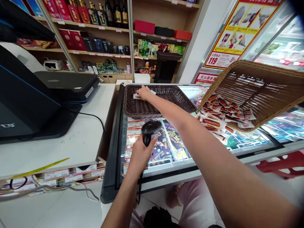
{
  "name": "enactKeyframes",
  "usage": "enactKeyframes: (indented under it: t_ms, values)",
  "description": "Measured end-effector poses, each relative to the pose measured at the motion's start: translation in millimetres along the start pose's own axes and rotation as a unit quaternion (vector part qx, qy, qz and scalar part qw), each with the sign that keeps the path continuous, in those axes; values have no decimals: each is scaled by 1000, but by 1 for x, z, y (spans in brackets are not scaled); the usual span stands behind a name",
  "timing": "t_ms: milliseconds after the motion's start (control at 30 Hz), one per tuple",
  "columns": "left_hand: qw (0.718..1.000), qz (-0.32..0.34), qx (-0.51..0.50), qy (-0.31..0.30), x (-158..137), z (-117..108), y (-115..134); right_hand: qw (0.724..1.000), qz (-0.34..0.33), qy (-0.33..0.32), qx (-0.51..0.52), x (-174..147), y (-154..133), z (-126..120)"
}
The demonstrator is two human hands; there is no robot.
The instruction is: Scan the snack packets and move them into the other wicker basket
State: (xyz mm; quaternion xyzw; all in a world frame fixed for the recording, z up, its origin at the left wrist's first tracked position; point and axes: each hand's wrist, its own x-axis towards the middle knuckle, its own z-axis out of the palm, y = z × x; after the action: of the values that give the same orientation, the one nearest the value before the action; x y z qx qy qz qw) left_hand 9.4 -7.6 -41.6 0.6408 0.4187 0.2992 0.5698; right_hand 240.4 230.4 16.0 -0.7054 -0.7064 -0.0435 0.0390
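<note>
While the freezer (112, 172) is topped by a dark basket (133, 111), the stiff-looking scanner (152, 127) is clasped at its handle (147, 139) by the left fingers (152, 143), and a white packet (136, 96) inside the basket (likely soft, best pinched midway) is half-covered by the right fingers (142, 91), their closure unclear.

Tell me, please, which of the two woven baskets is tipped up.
The light brown basket at the picture's right, with wrapped sausages at its lower rim; the dark brown basket lies flat, with the right hand inside it.
</note>
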Motion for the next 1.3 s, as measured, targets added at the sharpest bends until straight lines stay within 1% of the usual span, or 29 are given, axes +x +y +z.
enactKeyframes:
  t_ms: [67, 133, 200, 267, 400, 467, 533, 633, 700, 767, 833, 900, 967, 1033, 1100, 1233, 1300]
  values:
    - [1000, 7, -5, 4, 1, 0, 2, 999, -14, 44, 7, -19, 7, -8]
    - [1000, 11, -10, 4, 2, 2, 5, 995, -13, 96, 30, -45, 17, -17]
    - [1000, 7, -15, -2, 4, 4, 9, 988, 4, 136, 71, -77, 28, -23]
    - [1000, 1, -29, -6, 4, 7, 14, 980, 28, 161, 117, -113, 37, -26]
    - [998, -8, -64, 1, -2, 13, 21, 956, 64, 220, 185, -185, 49, -22]
    - [997, 0, -74, 9, -11, 14, 23, 938, 60, 277, 201, -218, 53, -17]
    - [997, 15, -76, 13, -24, 13, 25, 912, 46, 350, 209, -248, 54, -9]
    - [997, 35, -62, 9, -47, 11, 31, 871, -1, 444, 210, -292, 53, 7]
    - [998, 44, -48, -6, -61, 9, 36, 853, -36, 478, 206, -320, 49, 20]
    - [998, 49, -33, -24, -74, 9, 41, 841, -64, 498, 200, -347, 44, 33]
    - [998, 51, -21, -37, -84, 10, 44, 832, -79, 513, 196, -370, 39, 45]
    - [998, 51, -15, -43, -91, 12, 45, 831, -72, 516, 197, -388, 34, 55]
    - [998, 48, -12, -48, -95, 17, 45, 837, -43, 505, 206, -402, 32, 63]
    - [998, 44, -14, -51, -98, 23, 45, 840, -13, 495, 221, -413, 31, 68]
    - [998, 44, -15, -51, -101, 28, 45, 836, 2, 498, 233, -419, 31, 70]
    - [997, 45, -14, -60, -106, 37, 47, 822, -6, 519, 235, -429, 32, 71]
    - [997, 44, -16, -67, -107, 40, 48, 819, -1, 522, 236, -433, 31, 72]
